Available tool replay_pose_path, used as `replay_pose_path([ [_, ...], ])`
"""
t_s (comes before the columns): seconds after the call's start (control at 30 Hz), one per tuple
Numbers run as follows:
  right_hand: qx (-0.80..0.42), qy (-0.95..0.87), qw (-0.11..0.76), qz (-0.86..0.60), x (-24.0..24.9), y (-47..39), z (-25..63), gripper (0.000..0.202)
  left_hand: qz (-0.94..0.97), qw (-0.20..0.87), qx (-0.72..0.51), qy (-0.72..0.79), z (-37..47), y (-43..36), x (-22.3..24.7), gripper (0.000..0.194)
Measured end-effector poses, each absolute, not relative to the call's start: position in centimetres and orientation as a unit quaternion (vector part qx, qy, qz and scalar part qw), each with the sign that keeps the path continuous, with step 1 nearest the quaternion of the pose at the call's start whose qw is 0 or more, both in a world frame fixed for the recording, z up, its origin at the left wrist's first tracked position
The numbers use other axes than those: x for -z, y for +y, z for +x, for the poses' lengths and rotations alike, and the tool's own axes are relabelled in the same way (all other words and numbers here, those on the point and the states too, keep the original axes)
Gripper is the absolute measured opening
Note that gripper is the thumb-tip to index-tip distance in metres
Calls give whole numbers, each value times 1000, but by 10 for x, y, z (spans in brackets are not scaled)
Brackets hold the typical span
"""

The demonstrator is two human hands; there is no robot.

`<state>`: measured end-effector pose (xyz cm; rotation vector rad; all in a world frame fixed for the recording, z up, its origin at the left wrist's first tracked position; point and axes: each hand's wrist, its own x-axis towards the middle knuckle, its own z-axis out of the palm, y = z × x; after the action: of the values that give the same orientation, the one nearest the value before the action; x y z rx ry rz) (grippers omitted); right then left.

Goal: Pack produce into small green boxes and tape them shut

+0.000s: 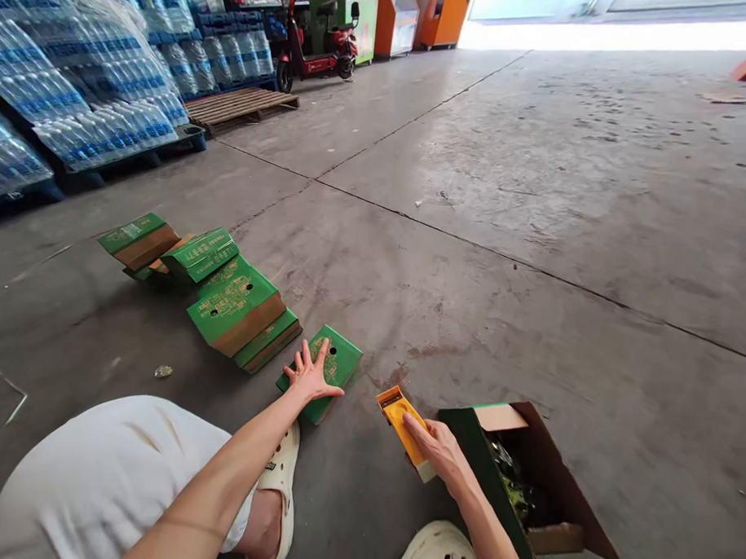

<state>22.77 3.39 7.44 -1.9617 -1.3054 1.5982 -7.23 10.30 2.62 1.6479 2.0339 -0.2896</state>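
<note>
My left hand (311, 378) is spread flat, fingers apart, over a small green carton (345, 355) with a round dark hole, lying on the floor. In my right hand (438, 447) is a slim yellow box (399, 417), its far end open and something dark showing inside; the thumb lies along its top. Just right of that hand stands an open green carton (473, 447) with brown inner walls. Shiny dark and yellow-green packages (511, 478) lie in it, partly hidden by its side.
Several green cartons (236, 309) lie in a row at left, some with raised flaps. Stacked shrink-wrapped bottles (97, 85), a wooden pallet (241, 106) and a red scooter (316, 57) stand farther back. A crumpled scrap (163, 372) lies on the concrete floor (471, 292).
</note>
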Motion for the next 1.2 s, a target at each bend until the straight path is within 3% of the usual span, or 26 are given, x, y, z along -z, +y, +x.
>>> replay_pose_path([
  [0.37,-569,-434,174,-677,-89,20,226,56,630,194,123,742,-69,104,-34,143],
  [0.53,-556,-428,199,-684,-86,19,233,57,630,225,129,732,-86,113,-47,142],
  [0.7,-563,-397,198,-697,-67,25,236,58,622,245,152,728,-104,136,-101,143],
  [0.93,-553,-416,202,-693,-74,29,233,57,676,183,153,697,-177,159,-187,140],
  [1.2,-554,-425,202,-687,-81,31,227,57,663,71,176,724,-258,151,-152,136],
])
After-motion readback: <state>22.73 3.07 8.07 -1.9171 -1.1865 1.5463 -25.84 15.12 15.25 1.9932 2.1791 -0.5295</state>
